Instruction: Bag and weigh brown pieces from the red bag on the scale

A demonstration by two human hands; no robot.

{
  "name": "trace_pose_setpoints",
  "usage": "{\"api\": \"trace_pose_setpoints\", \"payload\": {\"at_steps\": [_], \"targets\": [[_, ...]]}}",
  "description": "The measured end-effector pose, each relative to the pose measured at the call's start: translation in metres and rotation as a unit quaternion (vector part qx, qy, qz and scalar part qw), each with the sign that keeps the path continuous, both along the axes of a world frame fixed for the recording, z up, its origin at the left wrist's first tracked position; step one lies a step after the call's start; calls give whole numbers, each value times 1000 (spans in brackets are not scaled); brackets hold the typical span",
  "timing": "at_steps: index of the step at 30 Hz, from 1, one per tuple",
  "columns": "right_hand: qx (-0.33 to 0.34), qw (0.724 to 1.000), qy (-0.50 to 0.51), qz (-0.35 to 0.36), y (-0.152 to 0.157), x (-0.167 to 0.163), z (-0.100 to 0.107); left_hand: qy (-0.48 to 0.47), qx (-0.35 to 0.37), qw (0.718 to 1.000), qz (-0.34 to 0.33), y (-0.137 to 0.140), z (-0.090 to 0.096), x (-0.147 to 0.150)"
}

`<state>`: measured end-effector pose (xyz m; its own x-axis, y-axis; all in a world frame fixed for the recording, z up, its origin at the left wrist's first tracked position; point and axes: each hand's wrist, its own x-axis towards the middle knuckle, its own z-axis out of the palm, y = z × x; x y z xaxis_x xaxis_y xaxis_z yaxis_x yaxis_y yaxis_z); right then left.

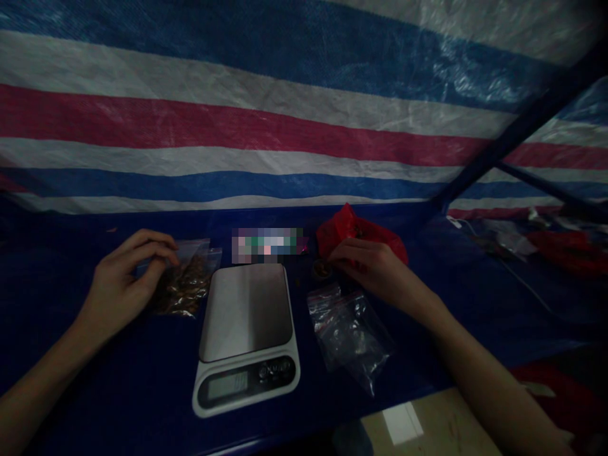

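A digital scale (247, 316) with a bare metal plate and a lit display sits before me. Left of it lies a clear zip-lock bag (187, 285) filled with small brownish pieces. My left hand (126, 272) is at that bag's upper left edge, thumb and fingertips closed on it. Over on the right, my right hand (375, 266) reaches in front of a red plastic bag (346, 221). Its fingers are pressed together by a small round container (322, 269); what they hold, if anything, is hidden. Several flat, clear zip-lock bags (351, 335) lie below this hand.
Behind the scale is a blurred-out item (266, 244). The blue table (142, 380) ends at a front edge near me. A striped plastic sheet (237, 126) hangs behind it. At the far right lie another red bag (570, 250), clear plastic and a white cable (527, 288).
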<state>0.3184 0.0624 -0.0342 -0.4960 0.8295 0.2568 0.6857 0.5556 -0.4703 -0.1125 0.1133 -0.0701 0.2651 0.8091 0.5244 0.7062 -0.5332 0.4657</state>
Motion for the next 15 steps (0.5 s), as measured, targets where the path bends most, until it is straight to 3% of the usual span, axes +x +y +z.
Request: {"api": "trace_pose_setpoints", "payload": {"at_steps": [6,10,15], "targets": [[-181,977,-106,22,1,26,-4,4,-5,1000,9,0,-1,-2],[-182,973,-140,10,-1,22,-14,3,-7,1000,4,0,0,-1],[-192,969,-155,-10,0,19,-10,11,6,1000,-2,1,-1,-2]]}}
